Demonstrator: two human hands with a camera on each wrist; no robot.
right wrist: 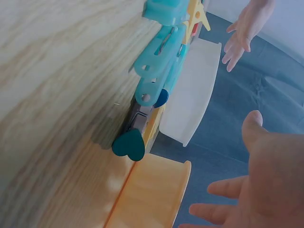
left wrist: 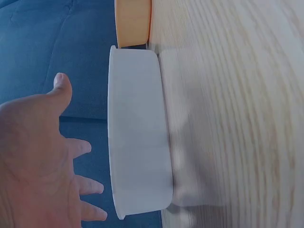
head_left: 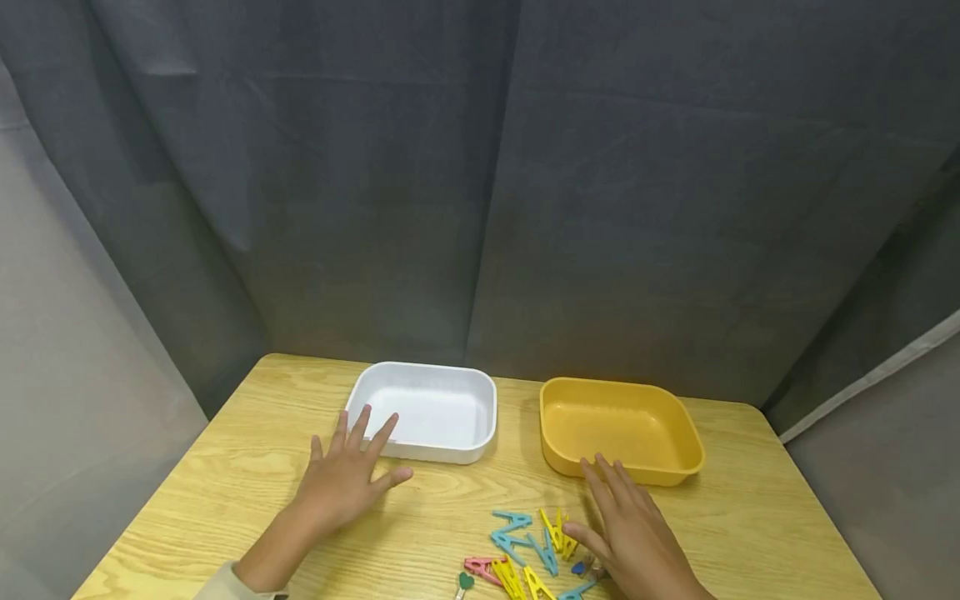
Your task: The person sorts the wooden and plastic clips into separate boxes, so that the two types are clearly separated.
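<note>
With fingers spread and straight, my left hand (head_left: 341,483) hovers over the table, its fingertips overlapping the near left corner of a white bin (head_left: 442,417) in the head view. My right hand (head_left: 626,525), also with straight fingers and holding nothing, is above the table just in front of a yellow bin (head_left: 622,429). Beside its thumb lies a loose pile of plastic clothespins: blue ones (head_left: 512,543), yellow ones (head_left: 510,577) and a pink one (head_left: 483,568). A clip with a green heart (head_left: 466,581) lies at the near edge of the pile; the right wrist view shows a green heart (right wrist: 129,145) close up.
Both bins stand side by side at the back of the wooden table (head_left: 225,483), with a gap between them. Behind the table hangs a dark grey curtain (head_left: 480,208), and lighter cloth (head_left: 75,333) hangs at the left side.
</note>
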